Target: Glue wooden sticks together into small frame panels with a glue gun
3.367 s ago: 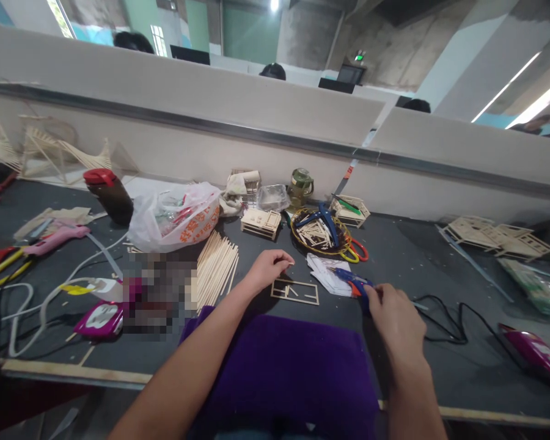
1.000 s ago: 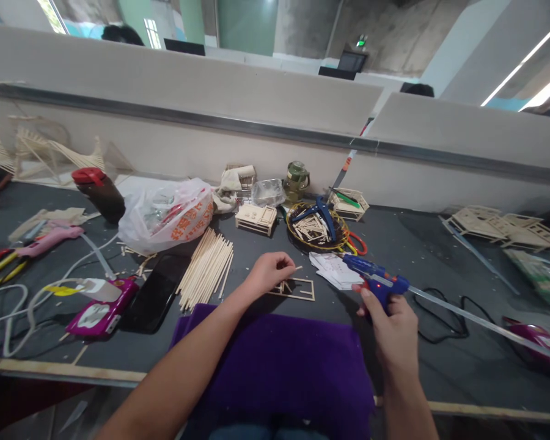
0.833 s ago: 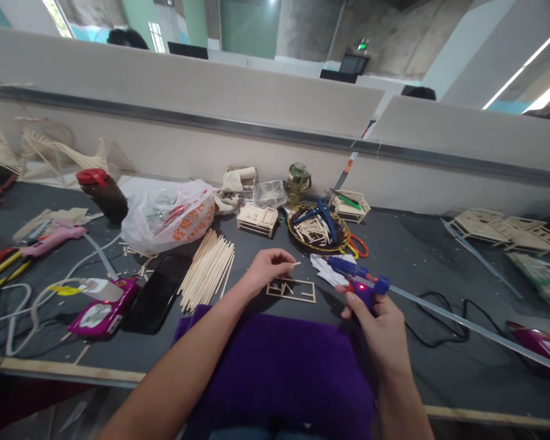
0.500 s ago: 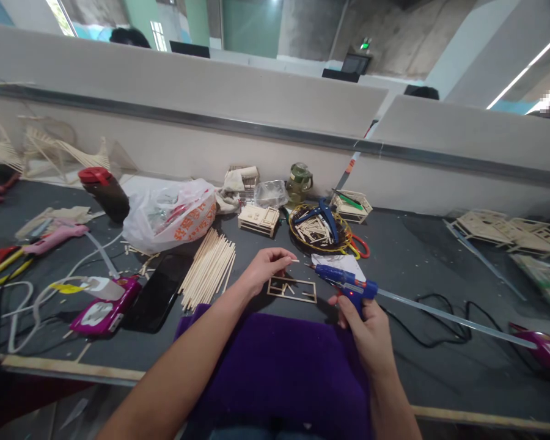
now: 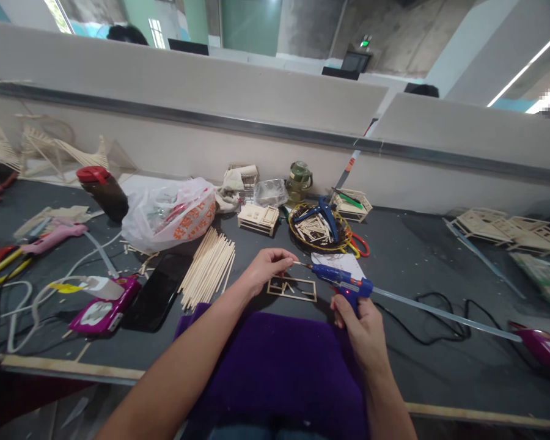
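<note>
My left hand [image 5: 266, 269] pinches a short thin wooden stick [image 5: 295, 263] just above a small flat wooden frame [image 5: 292, 288] that lies on the dark table. My right hand [image 5: 360, 325] grips a blue hot glue gun [image 5: 341, 280], a long clear glue stick [image 5: 444, 315] trailing out of its back to the right. The gun's nozzle meets the free end of the little stick. A purple cloth [image 5: 279, 366] lies across the table edge under both forearms.
A bundle of wooden sticks [image 5: 209, 267], a black phone [image 5: 157, 292] and a magenta device [image 5: 101, 310] lie to the left. A plastic bag [image 5: 172, 214], a bowl of wood pieces [image 5: 319, 229], small wooden models [image 5: 258, 219] and a partition wall [image 5: 238, 140] are behind. A black cable [image 5: 433, 327] runs right.
My right hand lifted the glue gun off the table and swung it left until its nozzle met the stick. My left hand raised the stick slightly above the frame.
</note>
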Demonstrator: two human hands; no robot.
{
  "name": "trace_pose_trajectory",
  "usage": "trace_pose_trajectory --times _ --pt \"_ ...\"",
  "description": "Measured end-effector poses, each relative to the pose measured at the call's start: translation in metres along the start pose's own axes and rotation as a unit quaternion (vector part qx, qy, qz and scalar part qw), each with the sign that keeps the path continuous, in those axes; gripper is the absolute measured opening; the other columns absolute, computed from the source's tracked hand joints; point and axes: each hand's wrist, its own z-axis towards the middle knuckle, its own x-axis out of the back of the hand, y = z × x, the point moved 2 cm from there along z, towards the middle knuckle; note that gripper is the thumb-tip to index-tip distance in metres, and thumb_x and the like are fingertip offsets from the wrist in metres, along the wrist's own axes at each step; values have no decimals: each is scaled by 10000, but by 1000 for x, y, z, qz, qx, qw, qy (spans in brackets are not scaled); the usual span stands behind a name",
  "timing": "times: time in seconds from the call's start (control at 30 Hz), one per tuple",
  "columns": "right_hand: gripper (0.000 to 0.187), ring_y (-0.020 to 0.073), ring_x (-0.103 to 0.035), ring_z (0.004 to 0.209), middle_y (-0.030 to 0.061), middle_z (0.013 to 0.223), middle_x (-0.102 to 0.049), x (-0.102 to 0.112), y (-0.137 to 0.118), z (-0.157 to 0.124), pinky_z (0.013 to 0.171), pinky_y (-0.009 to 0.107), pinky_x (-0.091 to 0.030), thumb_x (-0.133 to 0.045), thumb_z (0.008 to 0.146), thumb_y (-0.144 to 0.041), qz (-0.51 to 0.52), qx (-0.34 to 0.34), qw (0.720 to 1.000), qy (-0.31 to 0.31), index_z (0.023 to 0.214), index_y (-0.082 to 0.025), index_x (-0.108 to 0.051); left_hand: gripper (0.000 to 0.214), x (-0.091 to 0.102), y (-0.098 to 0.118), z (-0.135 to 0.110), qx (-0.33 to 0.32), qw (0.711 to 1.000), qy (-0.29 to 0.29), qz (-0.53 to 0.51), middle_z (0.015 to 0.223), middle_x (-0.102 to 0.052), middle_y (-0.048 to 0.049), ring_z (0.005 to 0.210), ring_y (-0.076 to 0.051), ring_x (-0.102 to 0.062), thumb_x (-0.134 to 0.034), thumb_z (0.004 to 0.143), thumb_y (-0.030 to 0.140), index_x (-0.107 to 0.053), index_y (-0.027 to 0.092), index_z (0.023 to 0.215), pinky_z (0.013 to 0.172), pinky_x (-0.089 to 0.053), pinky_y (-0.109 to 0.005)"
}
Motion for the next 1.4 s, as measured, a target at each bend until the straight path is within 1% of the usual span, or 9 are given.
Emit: trace_pose_trajectory --times 0.13,0.37,0.57,0.9,1.03,1.2,1.4 --pt "297 105 -471 492 -1 648 -555 0 1 0 481 240 -405 -586 825 -460 14 -4 1000 2 844 -163 -573 290 0 1 0 5 1000 3 8 690 -579 -15 542 -75 -437 -711 704 401 -702 145 841 537 -329 -227" --pt "257 99 -450 491 -34 607 -512 0 7 0 489 234 -397 -586 832 -433 18 2 1000 3 847 -178 -558 297 0 -1 0 3 1000 0 -6 676 -561 -2 545 -65 -442 -709 714 388 -694 128 857 546 -319 -213" --pt "252 101 -454 491 -31 598 -512 0 3 -1 491 235 -392 -592 825 -425 16 1 1000 4 815 -177 -548 352 1 -1 0 0 1000 -2 -4 699 -576 -10 553 -73 -445 -715 697 430 -689 120 861 550 -321 -217" --pt "273 109 -462 489 -27 578 -510 0 2 -1 491 242 -398 -586 830 -447 13 3 1000 6 792 -180 -549 377 -1 0 1 5 1000 -4 1 714 -574 -15 543 -69 -421 -694 707 482 -686 126 832 525 -298 -211" --pt "283 109 -474 483 -18 594 -537 0 4 -1 475 238 -398 -599 816 -454 15 -2 1000 7 804 -174 -562 391 -1 -1 1 4 1000 -5 12 682 -560 -9 546 -74 -422 -672 724 499 -687 126 844 527 -295 -211" --pt "274 104 -472 490 -21 621 -541 0 3 -2 493 238 -403 -589 828 -447 17 2 1000 5 842 -175 -563 398 -2 -2 1 -1 1000 -6 14 636 -538 3 531 -73 -410 -637 755 511 -686 122 825 518 -280 -210" --pt "289 109 -473 497 -3 654 -561 0 6 -2 504 244 -412 -590 824 -455 19 -1 1000 6 850 -168 -566 441 -4 -1 2 20 1000 -2 14 629 -548 -2 523 -77 -415 -649 716 560 -680 126 787 515 -300 -212"
